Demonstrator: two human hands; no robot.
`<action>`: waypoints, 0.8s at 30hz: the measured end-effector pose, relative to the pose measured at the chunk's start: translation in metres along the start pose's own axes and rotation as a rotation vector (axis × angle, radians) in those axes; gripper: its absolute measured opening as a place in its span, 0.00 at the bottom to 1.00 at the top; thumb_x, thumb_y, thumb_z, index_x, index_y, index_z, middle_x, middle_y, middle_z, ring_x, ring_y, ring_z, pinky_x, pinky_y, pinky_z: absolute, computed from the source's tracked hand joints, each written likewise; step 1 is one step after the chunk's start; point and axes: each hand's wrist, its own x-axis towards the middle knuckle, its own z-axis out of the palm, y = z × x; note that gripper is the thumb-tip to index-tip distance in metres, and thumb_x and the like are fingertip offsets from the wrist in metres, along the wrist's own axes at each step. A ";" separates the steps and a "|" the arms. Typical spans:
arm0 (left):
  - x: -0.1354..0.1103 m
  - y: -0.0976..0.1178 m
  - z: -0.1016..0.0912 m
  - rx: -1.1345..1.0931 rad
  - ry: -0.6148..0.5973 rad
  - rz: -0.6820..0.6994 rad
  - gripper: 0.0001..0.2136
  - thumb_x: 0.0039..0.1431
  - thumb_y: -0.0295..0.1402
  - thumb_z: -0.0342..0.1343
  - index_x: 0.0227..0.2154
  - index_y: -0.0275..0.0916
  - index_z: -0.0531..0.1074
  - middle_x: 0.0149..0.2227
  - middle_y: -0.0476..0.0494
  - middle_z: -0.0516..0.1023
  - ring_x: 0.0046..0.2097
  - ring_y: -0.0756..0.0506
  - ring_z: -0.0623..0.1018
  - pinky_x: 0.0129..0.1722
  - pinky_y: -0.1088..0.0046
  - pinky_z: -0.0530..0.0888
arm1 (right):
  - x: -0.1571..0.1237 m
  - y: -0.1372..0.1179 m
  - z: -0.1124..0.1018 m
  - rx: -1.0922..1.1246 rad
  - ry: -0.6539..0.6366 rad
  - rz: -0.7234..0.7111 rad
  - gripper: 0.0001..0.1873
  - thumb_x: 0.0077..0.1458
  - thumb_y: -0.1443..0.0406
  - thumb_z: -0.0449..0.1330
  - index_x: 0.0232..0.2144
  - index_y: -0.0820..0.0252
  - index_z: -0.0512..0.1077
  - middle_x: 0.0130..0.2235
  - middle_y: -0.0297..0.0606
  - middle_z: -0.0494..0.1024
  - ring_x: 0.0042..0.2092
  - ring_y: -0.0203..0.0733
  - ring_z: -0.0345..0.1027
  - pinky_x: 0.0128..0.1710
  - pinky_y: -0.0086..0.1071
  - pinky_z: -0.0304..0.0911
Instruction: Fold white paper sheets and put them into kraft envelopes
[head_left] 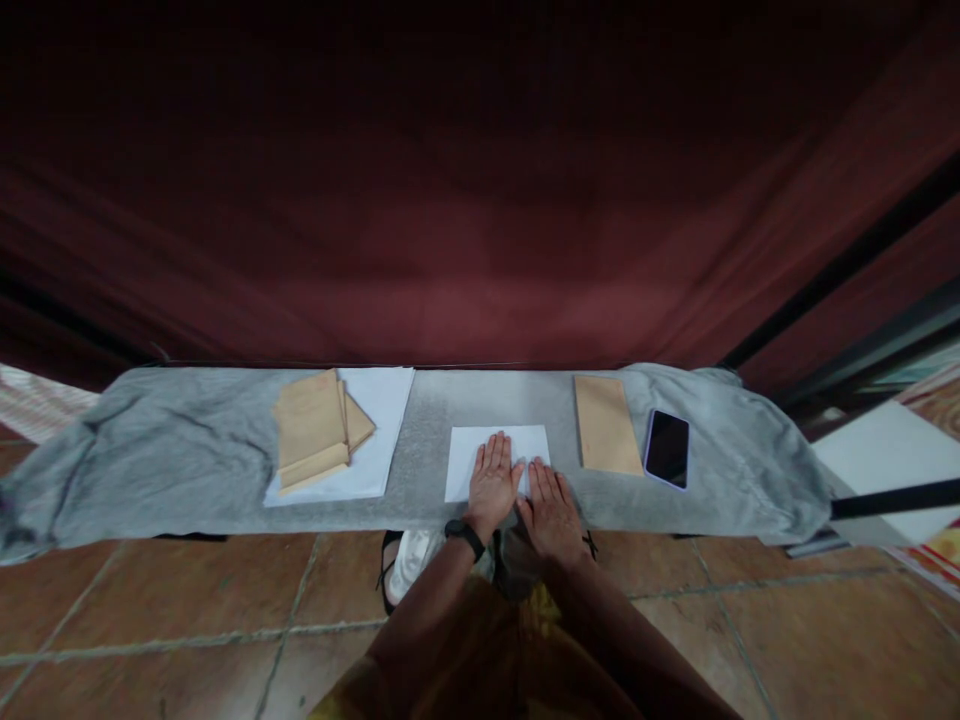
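Observation:
A folded white paper [525, 442] lies at the middle of a low bench covered with grey cloth [187, 450]. My left hand [493, 482], with a black watch on its wrist, lies flat on the paper, fingers stretched out. My right hand [551, 505] presses flat on the paper's near right edge, fingers also extended. Neither hand grips anything.
A stack of brown envelopes [315, 428] rests on white sheets [379, 420] at the left. A single brown envelope [605, 424] and a dark phone [667, 448] lie to the right. Dark red curtain [480, 220] hangs behind; brown tiled floor [187, 620] lies below.

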 end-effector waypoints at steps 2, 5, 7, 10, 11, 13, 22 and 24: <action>0.007 -0.007 -0.001 0.009 0.012 -0.016 0.28 0.73 0.40 0.40 0.70 0.32 0.55 0.72 0.33 0.57 0.74 0.40 0.55 0.72 0.52 0.55 | 0.000 0.000 0.000 0.003 0.016 0.006 0.32 0.71 0.59 0.47 0.72 0.67 0.52 0.70 0.54 0.62 0.70 0.55 0.56 0.70 0.52 0.49; 0.010 -0.022 -0.006 0.039 0.025 -0.049 0.28 0.73 0.40 0.39 0.70 0.32 0.56 0.72 0.34 0.57 0.74 0.40 0.54 0.72 0.53 0.54 | -0.001 0.000 0.000 0.008 0.033 0.011 0.32 0.72 0.59 0.47 0.72 0.68 0.53 0.70 0.54 0.62 0.70 0.55 0.57 0.69 0.52 0.50; 0.007 -0.031 -0.009 0.062 0.030 -0.072 0.27 0.73 0.39 0.39 0.70 0.32 0.56 0.72 0.35 0.57 0.74 0.41 0.53 0.73 0.54 0.53 | -0.002 -0.001 0.000 0.011 0.029 0.016 0.31 0.72 0.59 0.46 0.71 0.67 0.54 0.70 0.53 0.61 0.70 0.54 0.57 0.70 0.52 0.49; 0.003 -0.038 -0.011 0.079 0.036 -0.090 0.27 0.73 0.37 0.40 0.71 0.33 0.56 0.73 0.35 0.56 0.74 0.40 0.53 0.73 0.54 0.53 | 0.002 -0.003 0.000 0.020 0.017 0.049 0.30 0.72 0.59 0.45 0.70 0.68 0.57 0.70 0.53 0.62 0.70 0.55 0.57 0.70 0.54 0.48; 0.001 -0.039 -0.011 0.081 0.038 -0.092 0.27 0.72 0.37 0.40 0.71 0.33 0.56 0.72 0.35 0.56 0.74 0.40 0.53 0.73 0.53 0.53 | 0.007 -0.005 0.001 0.032 0.010 0.057 0.29 0.73 0.60 0.45 0.70 0.67 0.58 0.69 0.53 0.62 0.70 0.55 0.57 0.70 0.55 0.48; 0.000 -0.040 -0.010 0.088 0.039 -0.094 0.27 0.72 0.37 0.40 0.71 0.34 0.56 0.72 0.35 0.56 0.74 0.39 0.53 0.72 0.52 0.53 | 0.022 -0.009 0.002 0.067 -0.016 0.058 0.28 0.73 0.61 0.44 0.69 0.65 0.60 0.69 0.52 0.63 0.70 0.54 0.57 0.70 0.55 0.48; 0.000 -0.042 -0.011 0.133 -0.019 -0.082 0.27 0.70 0.30 0.40 0.70 0.37 0.57 0.73 0.36 0.54 0.74 0.38 0.53 0.72 0.51 0.53 | 0.096 -0.032 0.018 0.131 -0.193 0.027 0.27 0.74 0.59 0.41 0.68 0.60 0.63 0.70 0.43 0.61 0.72 0.49 0.53 0.71 0.51 0.46; 0.000 -0.041 -0.012 0.140 -0.015 -0.079 0.27 0.70 0.30 0.39 0.70 0.36 0.58 0.73 0.36 0.55 0.74 0.38 0.53 0.72 0.51 0.53 | 0.098 -0.031 0.021 0.120 -0.168 0.016 0.27 0.74 0.59 0.42 0.68 0.59 0.63 0.70 0.41 0.61 0.72 0.49 0.52 0.72 0.50 0.44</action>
